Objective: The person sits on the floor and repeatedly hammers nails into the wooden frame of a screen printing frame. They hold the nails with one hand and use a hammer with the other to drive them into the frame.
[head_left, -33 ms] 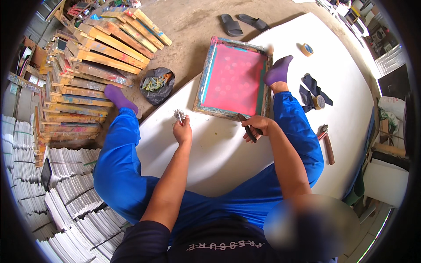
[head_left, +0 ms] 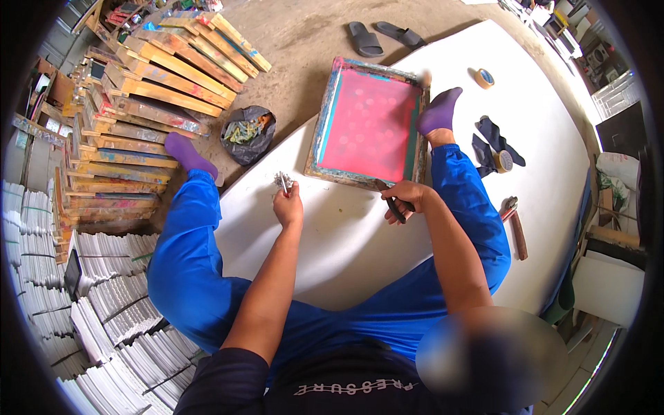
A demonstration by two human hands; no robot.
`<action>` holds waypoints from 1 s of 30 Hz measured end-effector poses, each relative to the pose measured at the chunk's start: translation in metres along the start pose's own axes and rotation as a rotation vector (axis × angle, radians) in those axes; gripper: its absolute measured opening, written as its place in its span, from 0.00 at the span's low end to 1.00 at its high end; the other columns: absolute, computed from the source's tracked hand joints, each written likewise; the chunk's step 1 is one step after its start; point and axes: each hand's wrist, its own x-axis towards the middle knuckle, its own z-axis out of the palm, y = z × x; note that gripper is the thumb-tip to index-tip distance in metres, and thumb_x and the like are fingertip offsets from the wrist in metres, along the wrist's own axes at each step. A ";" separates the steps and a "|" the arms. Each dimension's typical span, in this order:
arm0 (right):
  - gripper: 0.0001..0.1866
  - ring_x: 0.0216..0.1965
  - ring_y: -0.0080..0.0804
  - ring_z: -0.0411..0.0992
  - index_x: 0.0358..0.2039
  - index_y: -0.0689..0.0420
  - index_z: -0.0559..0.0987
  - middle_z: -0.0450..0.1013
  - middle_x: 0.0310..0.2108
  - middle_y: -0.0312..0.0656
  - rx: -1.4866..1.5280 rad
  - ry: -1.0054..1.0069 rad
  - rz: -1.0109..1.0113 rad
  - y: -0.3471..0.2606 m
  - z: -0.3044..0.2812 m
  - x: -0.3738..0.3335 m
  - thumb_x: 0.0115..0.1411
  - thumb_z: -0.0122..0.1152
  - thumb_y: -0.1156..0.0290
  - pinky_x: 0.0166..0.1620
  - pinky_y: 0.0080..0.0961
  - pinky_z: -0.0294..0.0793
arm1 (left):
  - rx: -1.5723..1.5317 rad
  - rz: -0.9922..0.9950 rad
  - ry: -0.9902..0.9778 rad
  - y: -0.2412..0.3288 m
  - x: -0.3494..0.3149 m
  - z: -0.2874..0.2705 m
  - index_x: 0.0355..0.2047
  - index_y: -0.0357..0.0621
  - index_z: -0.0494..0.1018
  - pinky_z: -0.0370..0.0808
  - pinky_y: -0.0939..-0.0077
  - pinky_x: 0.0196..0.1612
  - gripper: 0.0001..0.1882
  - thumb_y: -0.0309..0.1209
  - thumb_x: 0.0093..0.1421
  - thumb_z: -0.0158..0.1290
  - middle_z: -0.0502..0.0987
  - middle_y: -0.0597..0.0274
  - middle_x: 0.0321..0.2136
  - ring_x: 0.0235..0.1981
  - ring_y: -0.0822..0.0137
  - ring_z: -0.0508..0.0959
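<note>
A screen printing frame (head_left: 360, 124) with pink mesh and a paint-stained wooden border lies on the white board (head_left: 332, 256). At its near edge, my right hand (head_left: 408, 198) is closed round dark-handled pliers (head_left: 395, 209). The jaws are at the frame's wood; whether they grip anything is too small to tell. To the left, my left hand (head_left: 288, 207) is closed in a pinch on a thin, pale stick-like thing (head_left: 284, 187). Its tip is by a small heap of grey metal bits (head_left: 281, 180). My right foot, in a purple sock, rests against the frame's right side.
A hammer (head_left: 518, 235), dark socks (head_left: 498, 138) and tape rolls (head_left: 484, 78) lie on the right of the board. A black bag of scraps (head_left: 247, 135) stands beyond its left edge. Stacked wooden frames (head_left: 124, 159) and paper piles (head_left: 117, 304) line the left. Slides (head_left: 365, 39) lie behind.
</note>
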 end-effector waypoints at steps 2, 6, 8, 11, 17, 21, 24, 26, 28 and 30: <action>0.28 0.28 0.47 0.81 0.55 0.65 0.68 0.77 0.29 0.58 -0.055 -0.033 -0.020 -0.005 -0.006 0.001 0.66 0.55 0.54 0.28 0.44 0.83 | -0.022 0.021 -0.019 0.005 0.000 0.001 0.26 0.36 0.76 0.74 0.61 0.35 0.21 0.44 0.60 0.62 0.78 0.55 0.24 0.26 0.57 0.78; 0.20 0.20 0.39 0.77 0.44 0.66 0.73 0.75 0.24 0.54 -0.144 0.180 -0.132 0.001 0.010 0.011 0.65 0.54 0.59 0.19 0.37 0.76 | -0.062 -0.006 -0.052 0.016 0.000 0.005 0.25 0.36 0.74 0.70 0.63 0.34 0.20 0.43 0.60 0.62 0.75 0.58 0.22 0.25 0.61 0.74; 0.17 0.15 0.33 0.73 0.34 0.65 0.73 0.73 0.19 0.47 -0.167 0.339 -0.260 0.010 0.041 0.001 0.64 0.53 0.60 0.14 0.31 0.69 | -0.071 0.010 -0.057 0.017 -0.003 0.005 0.25 0.35 0.73 0.70 0.63 0.33 0.20 0.43 0.60 0.62 0.75 0.58 0.22 0.25 0.61 0.73; 0.15 0.13 0.32 0.71 0.29 0.67 0.72 0.71 0.17 0.46 -0.172 0.555 -0.340 0.019 0.069 0.003 0.62 0.49 0.64 0.13 0.32 0.67 | -0.045 0.066 -0.069 0.017 -0.006 0.011 0.25 0.35 0.73 0.70 0.63 0.33 0.20 0.42 0.60 0.62 0.75 0.58 0.21 0.24 0.61 0.73; 0.22 0.43 0.65 0.76 0.43 0.62 0.74 0.78 0.38 0.64 -0.474 0.957 -0.342 0.047 0.103 0.038 0.67 0.48 0.54 0.48 0.56 0.75 | -0.036 0.092 -0.108 0.016 -0.010 0.014 0.26 0.36 0.76 0.73 0.61 0.34 0.19 0.42 0.60 0.61 0.77 0.54 0.23 0.25 0.57 0.76; 0.20 0.39 0.65 0.77 0.42 0.61 0.74 0.78 0.34 0.64 -0.494 0.979 -0.414 0.044 0.101 0.036 0.68 0.47 0.55 0.45 0.55 0.76 | -0.151 0.069 -0.234 0.012 -0.018 0.021 0.25 0.37 0.75 0.71 0.64 0.31 0.18 0.41 0.60 0.61 0.76 0.59 0.21 0.23 0.65 0.75; 0.20 0.35 0.65 0.78 0.41 0.60 0.75 0.78 0.30 0.62 -0.556 0.931 -0.536 0.061 0.107 0.032 0.67 0.48 0.54 0.42 0.56 0.76 | -0.327 -0.101 -0.580 0.036 -0.042 0.019 0.32 0.41 0.76 0.60 0.79 0.11 0.15 0.41 0.61 0.61 0.77 0.64 0.23 0.11 0.78 0.65; 0.18 0.32 0.64 0.78 0.40 0.59 0.76 0.78 0.28 0.61 -0.616 0.886 -0.587 0.058 0.123 0.033 0.66 0.52 0.55 0.40 0.55 0.77 | -0.367 -0.114 -0.748 0.042 -0.050 0.014 0.33 0.40 0.76 0.60 0.80 0.11 0.15 0.40 0.61 0.61 0.78 0.62 0.25 0.10 0.79 0.64; 0.18 0.33 0.62 0.78 0.39 0.60 0.76 0.78 0.28 0.59 -0.632 0.795 -0.634 0.053 0.135 0.032 0.65 0.54 0.55 0.41 0.53 0.76 | -0.402 -0.143 -0.791 0.043 -0.054 0.012 0.33 0.40 0.77 0.60 0.80 0.11 0.14 0.39 0.61 0.61 0.79 0.62 0.26 0.10 0.79 0.64; 0.19 0.34 0.59 0.77 0.38 0.60 0.76 0.78 0.29 0.57 -0.632 0.722 -0.651 0.048 0.146 0.033 0.64 0.56 0.55 0.41 0.50 0.76 | -0.411 -0.197 -0.831 0.038 -0.048 0.007 0.33 0.40 0.77 0.60 0.80 0.11 0.13 0.39 0.62 0.61 0.79 0.62 0.27 0.10 0.79 0.64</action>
